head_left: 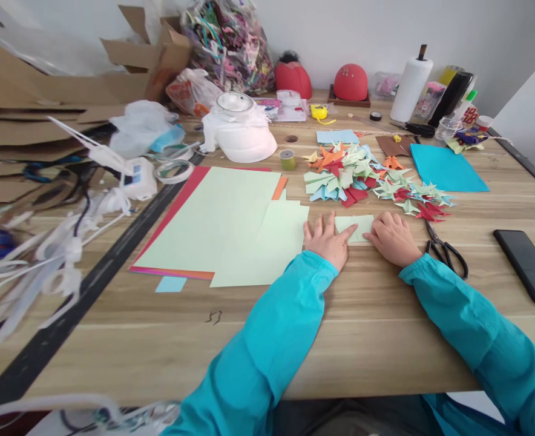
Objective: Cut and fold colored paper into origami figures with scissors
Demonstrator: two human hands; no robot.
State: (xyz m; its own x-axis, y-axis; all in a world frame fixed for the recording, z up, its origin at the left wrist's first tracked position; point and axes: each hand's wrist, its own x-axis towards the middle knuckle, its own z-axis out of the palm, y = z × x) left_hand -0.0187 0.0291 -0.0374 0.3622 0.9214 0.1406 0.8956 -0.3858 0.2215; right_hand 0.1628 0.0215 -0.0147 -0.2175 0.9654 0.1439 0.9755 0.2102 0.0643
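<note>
A small pale green paper strip lies flat on the table between my hands, with faint crease lines on it. My left hand rests with spread fingers, its index finger and thumb side reaching onto the strip's left part. At the strip's right end, my right hand has its fingers curled and pressed together on the paper edge. Larger pale green sheets lie to the left, partly under or beside my left hand. Beyond the strip sits a pile of folded paper cranes in green, red, orange and blue.
Black-handled scissors lie right of my right hand, and a phone farther right. A bright blue sheet is behind them. A spool and a white cap-shaped object stand at the back. Cords and cardboard crowd the left.
</note>
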